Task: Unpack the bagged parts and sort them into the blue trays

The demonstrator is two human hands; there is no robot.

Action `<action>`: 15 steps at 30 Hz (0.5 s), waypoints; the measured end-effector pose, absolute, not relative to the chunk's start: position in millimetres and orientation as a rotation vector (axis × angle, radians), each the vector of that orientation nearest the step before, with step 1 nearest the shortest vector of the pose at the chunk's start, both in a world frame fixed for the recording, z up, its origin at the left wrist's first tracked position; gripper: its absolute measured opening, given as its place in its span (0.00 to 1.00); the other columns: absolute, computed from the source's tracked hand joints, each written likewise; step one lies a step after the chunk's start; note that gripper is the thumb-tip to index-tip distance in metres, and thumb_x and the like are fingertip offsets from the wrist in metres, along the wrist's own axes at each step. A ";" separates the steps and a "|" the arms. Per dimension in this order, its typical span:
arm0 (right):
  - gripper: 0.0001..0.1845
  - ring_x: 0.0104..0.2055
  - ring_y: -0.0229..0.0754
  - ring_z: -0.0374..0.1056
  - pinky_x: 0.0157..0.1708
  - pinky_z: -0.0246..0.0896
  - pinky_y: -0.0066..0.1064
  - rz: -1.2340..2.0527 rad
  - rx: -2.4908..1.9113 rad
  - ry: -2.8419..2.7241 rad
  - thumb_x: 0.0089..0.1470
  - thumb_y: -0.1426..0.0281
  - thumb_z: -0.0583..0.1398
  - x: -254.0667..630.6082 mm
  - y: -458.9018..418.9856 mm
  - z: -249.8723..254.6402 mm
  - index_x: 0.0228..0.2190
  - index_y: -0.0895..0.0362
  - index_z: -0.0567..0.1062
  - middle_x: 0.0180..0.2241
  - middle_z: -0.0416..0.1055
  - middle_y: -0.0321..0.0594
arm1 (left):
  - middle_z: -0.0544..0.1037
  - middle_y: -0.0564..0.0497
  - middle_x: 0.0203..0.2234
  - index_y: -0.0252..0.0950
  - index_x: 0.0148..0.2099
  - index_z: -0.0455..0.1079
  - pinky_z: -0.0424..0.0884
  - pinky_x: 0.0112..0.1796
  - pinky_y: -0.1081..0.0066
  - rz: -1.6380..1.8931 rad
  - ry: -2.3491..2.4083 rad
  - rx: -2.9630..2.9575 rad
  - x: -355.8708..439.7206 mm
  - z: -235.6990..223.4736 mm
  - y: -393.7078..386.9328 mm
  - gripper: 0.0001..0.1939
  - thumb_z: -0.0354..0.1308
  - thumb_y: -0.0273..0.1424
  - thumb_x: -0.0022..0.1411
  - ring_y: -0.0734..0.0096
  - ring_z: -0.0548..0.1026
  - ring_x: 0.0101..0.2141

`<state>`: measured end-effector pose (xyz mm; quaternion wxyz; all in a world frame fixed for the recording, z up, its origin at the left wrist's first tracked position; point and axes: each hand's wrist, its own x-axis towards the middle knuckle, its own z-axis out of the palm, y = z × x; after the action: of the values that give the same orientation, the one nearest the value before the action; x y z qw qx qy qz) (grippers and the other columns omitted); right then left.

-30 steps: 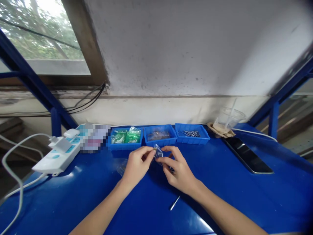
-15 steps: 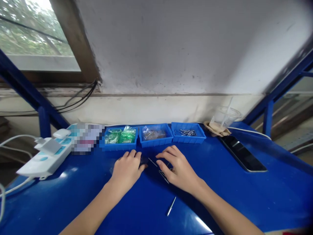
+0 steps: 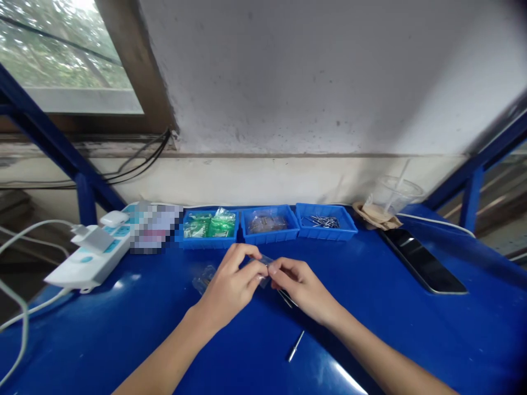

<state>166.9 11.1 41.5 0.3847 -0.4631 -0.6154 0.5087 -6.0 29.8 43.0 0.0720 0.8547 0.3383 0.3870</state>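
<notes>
My left hand (image 3: 236, 280) is closed, its thumb and fingers pinching a small clear plastic bag (image 3: 265, 260). My right hand (image 3: 303, 288) meets it from the right, fingertips pressed together on the bag's edge; whether a rivet is also between them cannot be made out. Under the right hand lie several thin metal blind rivets (image 3: 285, 298), partly covered by it. Closer to me, a single blind rivet (image 3: 295, 348) rests on the blue table. Another clear plastic bag (image 3: 202, 280) lies left of my left hand, partly hidden by it.
Along the wall stand a blue bin of green-marked packets (image 3: 211, 243), a bin of clear bags (image 3: 269, 237) and a bin of loose rivets (image 3: 327, 233). A power strip (image 3: 78, 269) with chargers lies left. At right are a plastic cup (image 3: 393, 195) and a phone (image 3: 424, 263).
My hands have come together. The left now holds up a small clear bag, and my right fingers have closed at its edge. The view has shifted slightly.
</notes>
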 end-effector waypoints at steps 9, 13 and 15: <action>0.09 0.26 0.38 0.61 0.30 0.58 0.31 0.012 -1.257 -1.375 0.54 0.64 0.58 199.8 44.0 55.7 0.30 0.56 0.74 0.25 0.68 0.39 | 0.71 0.49 0.47 0.48 0.50 0.66 0.67 0.46 0.61 0.320 1.209 2.521 -55.4 62.5 42.4 0.14 0.53 0.35 0.62 0.61 0.70 0.47; 0.10 0.32 0.43 0.65 0.34 0.58 0.34 -0.396 -1.401 -1.678 0.56 0.68 0.56 205.7 61.2 54.2 0.37 0.56 0.76 0.29 0.70 0.44 | 0.72 0.40 0.49 0.41 0.49 0.69 0.66 0.43 0.56 0.008 1.825 2.269 -91.8 54.7 50.4 0.23 0.59 0.42 0.51 0.44 0.68 0.50; 0.12 0.34 0.45 0.66 0.35 0.58 0.36 -0.341 -1.457 -1.882 0.57 0.68 0.55 196.1 58.3 46.2 0.40 0.57 0.75 0.31 0.71 0.45 | 0.76 0.42 0.41 0.39 0.46 0.69 0.67 0.35 0.62 -0.063 1.862 2.163 -96.3 51.5 53.3 0.20 0.58 0.42 0.51 0.49 0.74 0.41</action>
<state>196.1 58.3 46.2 0.3602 -0.5654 -0.7302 -0.1323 -96.3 53.3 51.5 0.1429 0.7499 0.6456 -0.0217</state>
